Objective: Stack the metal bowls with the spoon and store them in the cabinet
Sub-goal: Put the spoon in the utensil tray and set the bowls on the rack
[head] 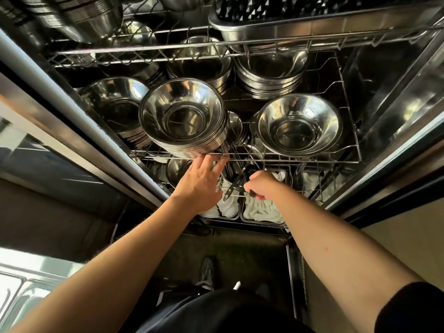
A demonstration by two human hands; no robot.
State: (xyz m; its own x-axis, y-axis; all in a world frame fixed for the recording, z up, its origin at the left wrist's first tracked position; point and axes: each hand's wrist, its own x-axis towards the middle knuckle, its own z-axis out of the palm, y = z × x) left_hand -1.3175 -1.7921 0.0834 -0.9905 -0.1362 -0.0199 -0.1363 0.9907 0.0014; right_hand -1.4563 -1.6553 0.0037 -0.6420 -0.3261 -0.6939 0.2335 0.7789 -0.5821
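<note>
A tall stack of metal bowls (182, 116) leans out over the front bar of the cabinet's middle wire rack (312, 161). My left hand (201, 186) reaches up from below, its fingertips pressed against the lowest bowls of that stack. My right hand (263, 185) is closed in a fist just below the rack, on the dark end of a slim metal utensil (234, 188) that looks like the spoon. The utensil's far end is hidden among the wires.
More bowl stacks fill the rack: one at left (115, 109), a single-looking bowl at right (298, 126), others behind (269, 75). An upper wire rack (144, 50) carries a steel tray (312, 27). Tubs of white cloths (262, 210) sit below. Steel cabinet frames flank both sides.
</note>
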